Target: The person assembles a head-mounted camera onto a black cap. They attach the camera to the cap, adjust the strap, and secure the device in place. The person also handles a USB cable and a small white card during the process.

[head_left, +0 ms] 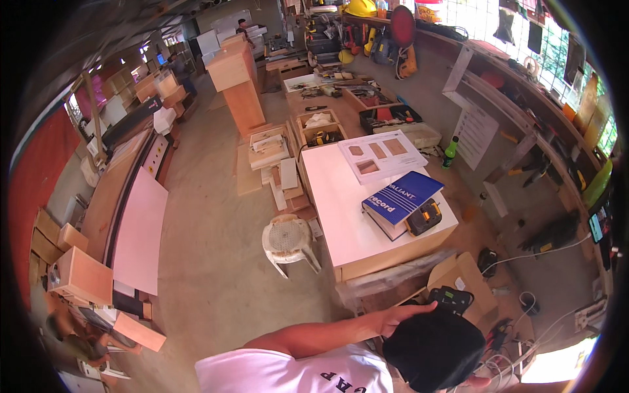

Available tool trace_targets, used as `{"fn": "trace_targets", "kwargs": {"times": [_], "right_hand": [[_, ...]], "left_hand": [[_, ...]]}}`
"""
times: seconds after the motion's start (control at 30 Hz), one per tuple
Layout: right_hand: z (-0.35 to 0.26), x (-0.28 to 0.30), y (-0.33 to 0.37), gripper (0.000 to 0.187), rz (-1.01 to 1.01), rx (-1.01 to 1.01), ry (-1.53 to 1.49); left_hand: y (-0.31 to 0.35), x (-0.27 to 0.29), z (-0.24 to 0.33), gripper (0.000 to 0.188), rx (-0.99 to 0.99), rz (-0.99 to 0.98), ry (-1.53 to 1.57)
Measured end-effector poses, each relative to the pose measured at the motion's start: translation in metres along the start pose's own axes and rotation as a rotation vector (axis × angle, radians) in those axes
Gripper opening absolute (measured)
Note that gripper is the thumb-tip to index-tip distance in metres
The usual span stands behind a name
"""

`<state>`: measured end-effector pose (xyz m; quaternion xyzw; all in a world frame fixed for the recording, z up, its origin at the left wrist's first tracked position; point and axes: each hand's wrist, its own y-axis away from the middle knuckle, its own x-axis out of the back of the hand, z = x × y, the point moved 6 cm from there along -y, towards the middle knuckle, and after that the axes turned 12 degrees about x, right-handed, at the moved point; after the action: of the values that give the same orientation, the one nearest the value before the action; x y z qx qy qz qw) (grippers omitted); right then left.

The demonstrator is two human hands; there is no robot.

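Observation:
Neither of my own hands shows. Close in at the lower edge, a person in a white shirt (282, 370) is seen from behind and above. That person's left hand (401, 319) rests against a black cap (432, 350) on the head, and part of another hand (476, 381) shows at the cap's right side. Beyond them stands a white-topped bench (341, 216). A blue hardbound book (403, 200) lies on it, against a yellow-and-black tool (426, 218), with a printed sheet (382, 156) behind. Next to the cap, a black device (452, 300) lies by an open cardboard box (466, 281).
A white plastic stool (288, 237) stands left of the bench, near stacked wood pieces (278, 177). White cables (544, 259) hang at the right. A green bottle (450, 152) stands by the wall. A long worktable (134, 229) and another person (78, 340) are at the left.

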<state>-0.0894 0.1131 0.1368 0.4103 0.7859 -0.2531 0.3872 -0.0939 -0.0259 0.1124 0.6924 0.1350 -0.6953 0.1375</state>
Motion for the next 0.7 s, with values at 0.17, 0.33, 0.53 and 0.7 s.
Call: {"fn": "trace_targets", "kwargs": {"times": [0.17, 0.33, 0.53, 0.7], "right_hand": [[0.003, -0.002, 0.014, 0.076, -0.173, -0.059, -0.424], [-0.02, 0.026, 0.016, 0.064, -0.228, 0.052, -0.164], [-0.052, -0.008, 0.015, 0.054, -0.056, -0.009, 0.176], [-0.054, -0.001, 0.022, 0.044, 0.052, -0.036, 0.394]], "left_hand": [[0.0, -0.008, -0.001, 0.063, -0.097, 0.076, -0.063], [0.019, -0.02, 0.024, 0.054, -0.098, 0.364, -0.357], [0.027, -0.039, 0.063, 0.053, -0.04, 0.351, -0.713], [0.025, -0.076, 0.065, 0.051, -0.165, 0.426, -0.779]]}}
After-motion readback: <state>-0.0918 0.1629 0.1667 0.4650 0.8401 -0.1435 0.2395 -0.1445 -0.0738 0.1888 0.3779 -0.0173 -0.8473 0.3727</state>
